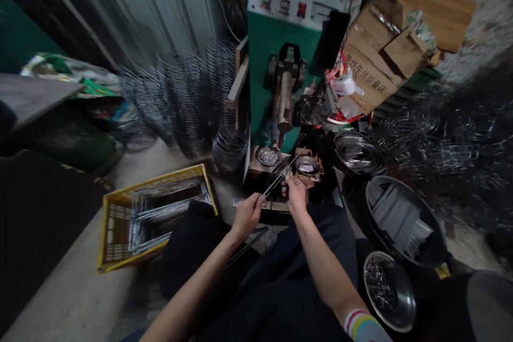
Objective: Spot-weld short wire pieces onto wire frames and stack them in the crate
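My left hand [247,215] is closed around the near end of a thin, straight metal wire piece [276,181]. This wire slants up and to the right, past my other hand. My right hand [295,193] is closed with fingers curled at the wire's middle; its fingertips are partly hidden. Just beyond my hands, a round dish [269,156] of small shiny metal bits sits under the green machine's [264,85] thick copper-coloured arm [285,101]. A second small dish [306,165] with a pale item in it stands beside my right hand.
At left is a yellow plastic basket [105,235] of bent wire frames. Stacked wire coils [184,101] stand behind it. To my right are a black tub [436,246] of grey rods, a metal bowl [407,299] of small parts and a wire pile [452,144]. Cardboard boxes [371,59] lean behind.
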`<state>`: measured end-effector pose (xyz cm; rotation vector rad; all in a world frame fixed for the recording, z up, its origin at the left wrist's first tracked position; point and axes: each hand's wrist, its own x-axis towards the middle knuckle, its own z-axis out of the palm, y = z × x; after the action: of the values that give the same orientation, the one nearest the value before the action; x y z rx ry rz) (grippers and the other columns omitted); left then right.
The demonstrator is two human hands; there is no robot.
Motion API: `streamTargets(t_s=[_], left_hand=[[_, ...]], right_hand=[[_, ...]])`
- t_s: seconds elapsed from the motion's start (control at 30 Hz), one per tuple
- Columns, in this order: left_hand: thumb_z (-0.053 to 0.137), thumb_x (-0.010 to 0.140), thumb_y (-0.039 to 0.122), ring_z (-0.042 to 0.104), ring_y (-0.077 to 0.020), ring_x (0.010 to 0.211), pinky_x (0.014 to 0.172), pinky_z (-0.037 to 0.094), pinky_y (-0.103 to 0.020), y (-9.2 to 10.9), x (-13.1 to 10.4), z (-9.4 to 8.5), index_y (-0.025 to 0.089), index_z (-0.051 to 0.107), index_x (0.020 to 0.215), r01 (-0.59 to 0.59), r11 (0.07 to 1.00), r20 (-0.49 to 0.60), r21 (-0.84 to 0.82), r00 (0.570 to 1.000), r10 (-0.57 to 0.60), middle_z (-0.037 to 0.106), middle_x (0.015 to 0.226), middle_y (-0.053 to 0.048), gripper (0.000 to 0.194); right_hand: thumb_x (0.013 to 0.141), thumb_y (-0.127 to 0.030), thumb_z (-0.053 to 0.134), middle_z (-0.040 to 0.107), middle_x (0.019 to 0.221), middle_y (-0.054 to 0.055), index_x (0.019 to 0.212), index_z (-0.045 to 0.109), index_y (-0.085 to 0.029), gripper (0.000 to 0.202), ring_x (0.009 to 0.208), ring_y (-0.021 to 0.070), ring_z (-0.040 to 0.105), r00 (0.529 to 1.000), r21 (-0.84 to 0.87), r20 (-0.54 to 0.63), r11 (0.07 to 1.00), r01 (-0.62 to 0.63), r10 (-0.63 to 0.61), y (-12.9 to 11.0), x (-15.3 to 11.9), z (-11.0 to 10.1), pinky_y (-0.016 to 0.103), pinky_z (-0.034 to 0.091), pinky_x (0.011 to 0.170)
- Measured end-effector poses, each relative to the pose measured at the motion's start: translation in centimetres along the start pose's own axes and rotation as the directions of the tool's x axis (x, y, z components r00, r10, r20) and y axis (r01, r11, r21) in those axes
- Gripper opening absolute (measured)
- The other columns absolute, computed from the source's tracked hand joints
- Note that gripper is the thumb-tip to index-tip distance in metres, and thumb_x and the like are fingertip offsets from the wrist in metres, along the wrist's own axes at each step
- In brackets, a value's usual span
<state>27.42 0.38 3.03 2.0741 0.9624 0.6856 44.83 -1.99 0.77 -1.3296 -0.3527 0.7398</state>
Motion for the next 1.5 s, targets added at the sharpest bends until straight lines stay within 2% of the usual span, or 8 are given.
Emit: streamTargets(t_s=[0.1,0.3,0.47,0.67,0.83,1.03,1.5], left_hand=[[0.036,0.098,0.039,0.053,-0.0132,0.057,0.059,0.035,-0.023,-0.1,-0.3,-0.2,0.017,0.058,0.078,0.009,0.998,-0.054,-0.068,0.998,-0.012,0.057,0.062,0.0,0.037],[0.04,0.097,0.037,0.052,-0.0137,0.056,0.058,0.034,-0.024,-0.5,-0.1,-0.9,0.018,0.06,0.079,0.016,0.992,-0.086,-0.122,0.996,-0.026,0.055,0.061,0.0,0.033],[0.04,0.096,0.037,0.048,-0.013,0.053,0.056,0.032,-0.024,-0.7,0.3,-1.1,0.019,0.058,0.076,0.006,0.989,-0.11,-0.144,0.994,-0.022,0.047,0.058,0.002,0.032],[0.04,0.096,0.038,0.045,-0.0126,0.052,0.055,0.031,-0.024,-0.6,0.8,-1.4,0.02,0.053,0.072,0.002,0.983,-0.127,-0.184,0.992,-0.026,0.045,0.056,0.003,0.033],[0.04,0.096,0.039,0.046,-0.0129,0.051,0.055,0.032,-0.024,-0.5,1.4,-1.5,0.02,0.053,0.071,0.006,0.978,-0.141,-0.208,0.989,-0.036,0.047,0.055,0.003,0.033],[0.04,0.096,0.039,0.054,-0.0152,0.055,0.057,0.035,-0.025,-0.7,2.2,-1.2,0.02,0.059,0.078,0.011,0.981,-0.153,-0.196,0.987,-0.042,0.057,0.06,-0.001,0.033],[0.04,0.097,0.036,0.053,-0.0139,0.054,0.057,0.034,-0.025,0.4,3.6,-1.4,0.02,0.056,0.075,-0.009,0.987,-0.172,-0.16,0.985,-0.018,0.056,0.06,0.0,0.032]], right_hand=[[0.07,-0.044,0.074,0.059,0.06,-0.004,0.07,0.056,-0.018,0.032,0.042,0.0044,0.045,0.999,0.111,0.038,0.994,0.004,-0.009,-0.7,-0.6,1.8,0.014,0.033,0.035],[0.067,-0.042,0.076,0.057,0.057,-0.005,0.07,0.057,-0.018,0.031,0.04,0.0041,0.043,0.997,0.122,0.071,0.992,0.021,-0.03,-1.6,-0.6,3.3,0.015,0.033,0.035],[0.068,-0.042,0.075,0.057,0.058,-0.005,0.071,0.057,-0.018,0.03,0.041,0.0045,0.043,0.993,0.092,0.103,0.995,0.04,-0.049,-1.7,0.1,3.5,0.015,0.033,0.036],[0.07,-0.041,0.076,0.056,0.058,-0.005,0.072,0.058,-0.017,0.03,0.041,0.0043,0.043,0.986,0.082,0.153,0.995,0.051,-0.064,-1.9,0.9,3.4,0.015,0.032,0.036],[0.069,-0.042,0.075,0.056,0.058,-0.005,0.072,0.058,-0.017,0.03,0.041,0.0045,0.041,0.983,0.075,0.161,0.994,0.076,-0.087,-2.1,1.9,3.5,0.016,0.031,0.036],[0.068,-0.042,0.075,0.055,0.056,-0.005,0.071,0.059,-0.018,0.029,0.04,0.0048,0.041,0.979,0.061,0.181,0.995,0.081,-0.091,-2.5,2.8,3.8,0.016,0.031,0.036],[0.07,-0.037,0.078,0.054,0.056,-0.006,0.068,0.056,-0.018,0.03,0.041,0.0036,0.04,0.962,0.114,0.24,0.988,0.107,-0.132,-3.4,4.4,3.8,0.015,0.032,0.038]])
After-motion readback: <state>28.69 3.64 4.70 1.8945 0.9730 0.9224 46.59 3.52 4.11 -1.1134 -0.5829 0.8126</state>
